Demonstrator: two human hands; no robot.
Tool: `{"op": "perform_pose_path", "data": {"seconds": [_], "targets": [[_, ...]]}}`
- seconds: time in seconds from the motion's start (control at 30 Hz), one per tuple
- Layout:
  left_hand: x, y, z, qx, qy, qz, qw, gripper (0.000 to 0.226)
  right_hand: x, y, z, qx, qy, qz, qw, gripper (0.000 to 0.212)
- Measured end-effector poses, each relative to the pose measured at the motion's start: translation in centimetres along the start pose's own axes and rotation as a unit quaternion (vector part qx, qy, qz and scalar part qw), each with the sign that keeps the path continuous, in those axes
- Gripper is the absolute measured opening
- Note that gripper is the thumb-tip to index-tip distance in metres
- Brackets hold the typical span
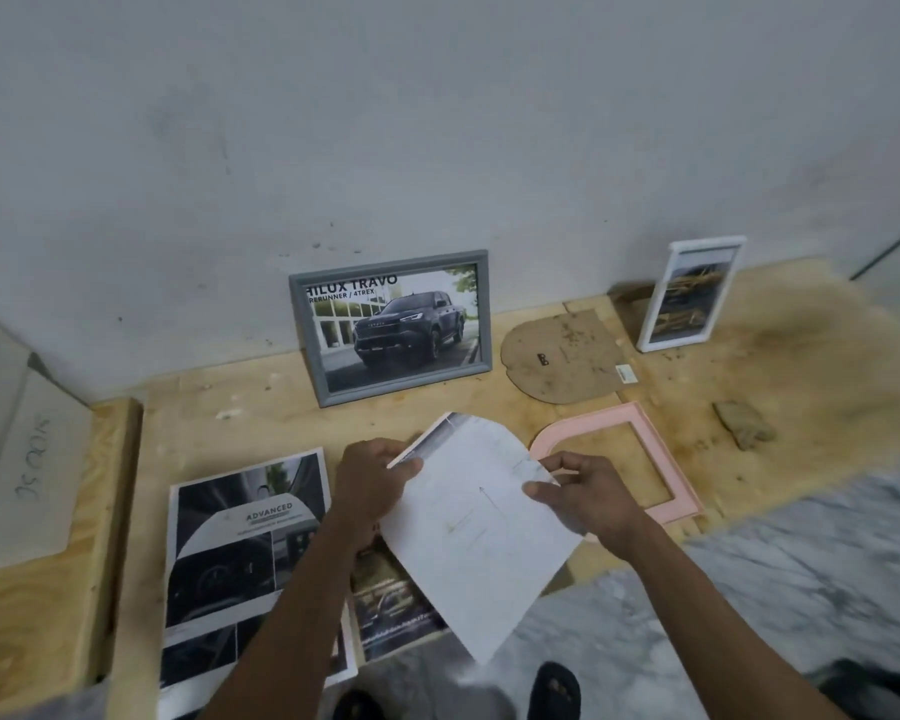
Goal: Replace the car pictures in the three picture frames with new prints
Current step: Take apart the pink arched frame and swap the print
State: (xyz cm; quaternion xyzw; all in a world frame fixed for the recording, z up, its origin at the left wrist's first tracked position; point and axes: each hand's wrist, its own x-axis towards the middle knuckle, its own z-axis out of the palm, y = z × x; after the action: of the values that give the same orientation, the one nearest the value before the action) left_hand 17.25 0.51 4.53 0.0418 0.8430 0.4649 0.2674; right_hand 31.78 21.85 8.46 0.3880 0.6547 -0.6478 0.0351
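- Between my two hands, above the plywood worktop (240,407), I hold the arch-topped white print (481,532) with its blank back facing me; a strip of printed picture shows only along its upper-left edge.
- Left hand (372,483): fingers curled round the print's upper-left edge, thumb on top, clamped on the paper.
- Right hand (585,498): thumb and fingers pinch the right edge, close to the rounded end.
- The print's long axis runs diagonally, rounded end up and away from me toward the right, square end down toward my feet.
- The arch-shaped pink frame (668,459) lies flat and empty just beside my right hand, to the right of the print; its rounded end points left and toward me, so the two arches do not line up.
- My judgement: the print needs turning face-down and rotating until its arch matches the frame's arch; the right hand is nearer and would lead.
- The arch-shaped brown backing board (562,356) lies behind the frame, near the wall.
- The grey-framed truck picture (393,324) and the narrow white frame (689,293) lean upright against the wall.
- Loose brochure sheets (245,553) lie under my left forearm.
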Motion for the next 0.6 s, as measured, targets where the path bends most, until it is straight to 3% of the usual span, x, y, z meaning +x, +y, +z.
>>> {"op": "perform_pose_path", "data": {"seconds": [0.17,0.27,0.5,0.6], "targets": [[-0.1,3.7,3.7,-0.063,0.038,-0.053,0.996,0.012,1.2,-0.1,-5.5,0.109,0.035,0.001,0.993,0.046],[-0.9,5.0,7.3,-0.169,0.073,-0.096,0.978,0.017,1.8,1.1,-9.4,0.128,0.007,0.004,0.992,0.053],[-4.4,7.9,17.7,-0.268,0.073,-0.088,0.957,0.020,3.2,3.1,-18.9,0.075,0.004,-0.046,0.996,0.015],[-5.8,8.7,20.2,-0.229,0.063,-0.027,0.971,0.021,3.8,2.1,-22.3,0.038,-0.002,-0.098,0.994,0.017]]}}
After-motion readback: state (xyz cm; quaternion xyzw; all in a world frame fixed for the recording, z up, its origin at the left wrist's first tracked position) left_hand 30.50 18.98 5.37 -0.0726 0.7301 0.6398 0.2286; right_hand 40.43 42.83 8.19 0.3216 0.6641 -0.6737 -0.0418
